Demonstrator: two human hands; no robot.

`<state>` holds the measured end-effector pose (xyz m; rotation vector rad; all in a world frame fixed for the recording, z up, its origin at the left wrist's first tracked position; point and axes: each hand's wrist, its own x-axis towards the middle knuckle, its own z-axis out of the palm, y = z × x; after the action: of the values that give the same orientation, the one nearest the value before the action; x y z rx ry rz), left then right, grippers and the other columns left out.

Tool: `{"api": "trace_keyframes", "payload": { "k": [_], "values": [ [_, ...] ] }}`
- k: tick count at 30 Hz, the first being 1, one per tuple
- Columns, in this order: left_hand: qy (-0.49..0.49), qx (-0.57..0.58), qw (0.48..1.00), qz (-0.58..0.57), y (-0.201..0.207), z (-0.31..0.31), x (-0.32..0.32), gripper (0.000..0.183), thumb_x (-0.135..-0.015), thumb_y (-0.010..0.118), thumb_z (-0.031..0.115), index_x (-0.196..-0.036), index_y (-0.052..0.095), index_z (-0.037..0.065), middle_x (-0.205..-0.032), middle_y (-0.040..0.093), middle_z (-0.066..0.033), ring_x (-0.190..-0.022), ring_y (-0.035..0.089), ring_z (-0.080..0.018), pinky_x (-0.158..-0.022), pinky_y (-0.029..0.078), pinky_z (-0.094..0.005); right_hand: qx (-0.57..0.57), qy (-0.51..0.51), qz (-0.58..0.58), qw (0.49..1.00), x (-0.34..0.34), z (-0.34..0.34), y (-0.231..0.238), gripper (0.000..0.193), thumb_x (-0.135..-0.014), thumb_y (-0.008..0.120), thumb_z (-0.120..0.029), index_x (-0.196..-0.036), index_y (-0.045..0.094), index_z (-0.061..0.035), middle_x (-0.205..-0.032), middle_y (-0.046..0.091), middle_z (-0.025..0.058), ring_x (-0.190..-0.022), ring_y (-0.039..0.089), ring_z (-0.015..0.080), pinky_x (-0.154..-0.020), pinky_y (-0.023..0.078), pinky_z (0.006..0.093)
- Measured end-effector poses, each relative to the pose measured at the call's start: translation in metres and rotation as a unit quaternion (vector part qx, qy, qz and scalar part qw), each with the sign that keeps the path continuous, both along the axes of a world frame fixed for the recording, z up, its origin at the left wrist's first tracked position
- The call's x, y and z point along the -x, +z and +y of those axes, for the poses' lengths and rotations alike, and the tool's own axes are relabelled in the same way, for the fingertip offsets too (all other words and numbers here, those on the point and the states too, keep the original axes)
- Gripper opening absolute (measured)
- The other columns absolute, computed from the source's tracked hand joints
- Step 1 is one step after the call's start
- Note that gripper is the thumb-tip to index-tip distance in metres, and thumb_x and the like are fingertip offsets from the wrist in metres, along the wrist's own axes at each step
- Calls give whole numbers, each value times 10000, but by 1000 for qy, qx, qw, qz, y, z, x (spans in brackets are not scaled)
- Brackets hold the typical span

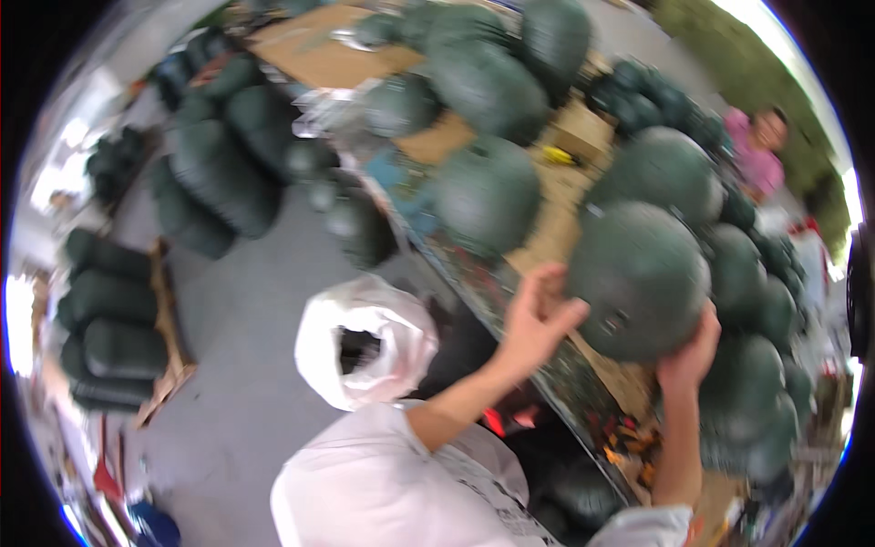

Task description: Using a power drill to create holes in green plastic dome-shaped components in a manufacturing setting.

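Between my hands is a large, smooth, dark green ball [636,278] with a small mark low on its front. My left hand [544,314] is at its left side, thumb against the surface and fingers curled, partly blurred. My right hand [690,351] wraps round its lower right side; some of those fingers are hidden behind it. Another big green round piece [661,173] sits just behind the held ball. To the left, on the cluttered workbench [510,314], stands a similar green ball [486,196].
More green rounded pieces [743,387] crowd the right. A yellow-handled tool [559,156] lies by a cardboard box [583,130]. A white sack [365,342] stands on the floor at my left. Large green forms [223,169] stand beyond it. A person in pink [758,159] is at far right.
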<state>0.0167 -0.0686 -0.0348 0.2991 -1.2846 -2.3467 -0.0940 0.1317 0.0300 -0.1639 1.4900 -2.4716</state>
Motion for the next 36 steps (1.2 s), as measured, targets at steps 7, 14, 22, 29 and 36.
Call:
{"api": "trace_keyframes", "payload": {
  "k": [7, 14, 22, 29, 36],
  "values": [
    [-72, -67, 993, 61, 1, 0, -7, 588, -924, 669, 37, -1420, 352, 42, -1383, 474, -112, -1273, 464, -176, -1039, 419, -324, 7, 41, -17, 999, 4, 33, -18, 493, -1030, 454, -413, -1343, 530, -39, -1354, 570, 68, -1251, 530, 228, -1083, 387, 376],
    [-85, -39, 994, 48, 3, -5, -6, 552, -939, 679, 90, -1388, 364, 36, -1368, 504, -133, -1259, 501, -187, -1042, 429, -331, -8, -5, -32, 999, 2, 23, -6, 487, -1035, 441, -393, -1331, 537, -18, -1333, 584, 90, -1210, 557, 229, -1048, 419, 378],
    [30, 94, 995, -1, -2, -11, -4, 496, -882, 731, 96, -1305, 477, 44, -1141, 550, -51, -977, 555, -106, -846, 485, -280, -28, -30, -20, 999, 6, 4, -16, 332, -1021, 497, -356, -1176, 632, -96, -1171, 656, 29, -1099, 600, 174, -990, 452, 360],
    [-22, 52, 998, 18, -9, -14, 5, 458, -905, 654, 55, -1310, 447, 2, -1255, 556, -104, -1134, 550, -172, -956, 450, -310, -82, -13, 45, 996, -7, -3, 1, 356, -1028, 484, -299, -1047, 677, 0, -1010, 688, 21, -919, 609, 106, -830, 469, 267],
    [-67, -24, 997, 11, -35, -31, 15, 356, -958, 645, 183, -1245, 512, 20, -1196, 558, -79, -1138, 554, -174, -981, 438, -349, -69, -8, 47, 997, -3, 3, 12, 344, -1038, 503, -315, -1007, 689, -27, -916, 703, 12, -779, 624, 80, -720, 495, 237]
  ]
}}
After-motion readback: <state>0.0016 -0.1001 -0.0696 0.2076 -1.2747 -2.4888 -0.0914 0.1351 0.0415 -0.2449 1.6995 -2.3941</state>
